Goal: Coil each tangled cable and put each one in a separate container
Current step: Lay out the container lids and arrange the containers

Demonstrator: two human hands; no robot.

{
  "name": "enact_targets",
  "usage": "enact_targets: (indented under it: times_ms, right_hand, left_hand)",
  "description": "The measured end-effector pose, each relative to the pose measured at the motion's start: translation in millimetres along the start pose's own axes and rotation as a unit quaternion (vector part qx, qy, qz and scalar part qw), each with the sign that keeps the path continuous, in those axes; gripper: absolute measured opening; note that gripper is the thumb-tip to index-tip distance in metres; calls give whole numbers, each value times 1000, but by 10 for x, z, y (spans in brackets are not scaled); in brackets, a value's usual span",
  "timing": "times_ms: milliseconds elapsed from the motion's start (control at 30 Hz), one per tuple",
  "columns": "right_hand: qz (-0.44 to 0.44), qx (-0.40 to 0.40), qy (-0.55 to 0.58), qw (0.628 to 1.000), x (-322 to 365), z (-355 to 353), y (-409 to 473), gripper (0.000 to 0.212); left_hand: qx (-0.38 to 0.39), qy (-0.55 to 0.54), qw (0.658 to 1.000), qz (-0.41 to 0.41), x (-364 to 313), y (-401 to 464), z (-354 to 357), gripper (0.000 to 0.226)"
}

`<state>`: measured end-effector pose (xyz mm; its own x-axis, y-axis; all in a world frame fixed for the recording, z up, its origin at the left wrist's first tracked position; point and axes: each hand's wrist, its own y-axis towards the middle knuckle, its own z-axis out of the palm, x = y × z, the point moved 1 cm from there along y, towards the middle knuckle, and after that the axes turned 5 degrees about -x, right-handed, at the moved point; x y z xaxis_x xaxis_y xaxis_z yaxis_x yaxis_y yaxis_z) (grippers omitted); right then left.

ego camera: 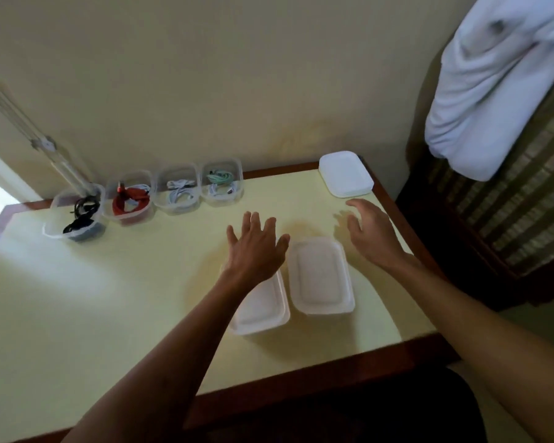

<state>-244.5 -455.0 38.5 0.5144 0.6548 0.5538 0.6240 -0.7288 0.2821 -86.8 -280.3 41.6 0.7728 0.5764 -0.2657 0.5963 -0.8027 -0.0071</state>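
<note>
Beneath left hand (253, 247), fingers spread, holding nothing: lidded box (263, 306). Second box (320, 276) between it and right hand (370, 233), also spread, empty. Coiled cables (127, 201) sit in tubs (176, 195) far left. Advice: press lids evenly, corners last.

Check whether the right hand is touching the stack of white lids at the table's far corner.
Apart. The head view shows a strip of bare yellow table between the right hand, its fingers spread, and the stack of white lids.
</note>
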Motion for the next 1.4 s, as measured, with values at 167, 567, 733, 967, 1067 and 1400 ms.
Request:
enact_targets:
  times_ms: [167,567,733,967,1067,1400]
  right_hand:
    - [-30,40,-110,993,-415,41,682,38]
    - [-78,59,-226,969,-983,237,1257,29]
    - [-122,88,-121,981,-1045,231,1260,36]
    - [-75,-11,35,996,-1113,128,1216,12]
    - [-60,-45,49,996,-1138,69,1171,14]
    - [-84,-34,31,995,-865,-33,618,10]
  left_hand:
    - [46,-18,999,13,-145,750,43,42]
    - [-7,-80,990,119,-664,1649,496,28]
    - [-90,-106,984,115,-774,1760,596,28]
    - [-128,-77,973,176,-974,1819,758,33]
    - [-75,34,972,222,-1043,1851,758,32]
    - [-42,170,936,306,-611,1520,471,21]
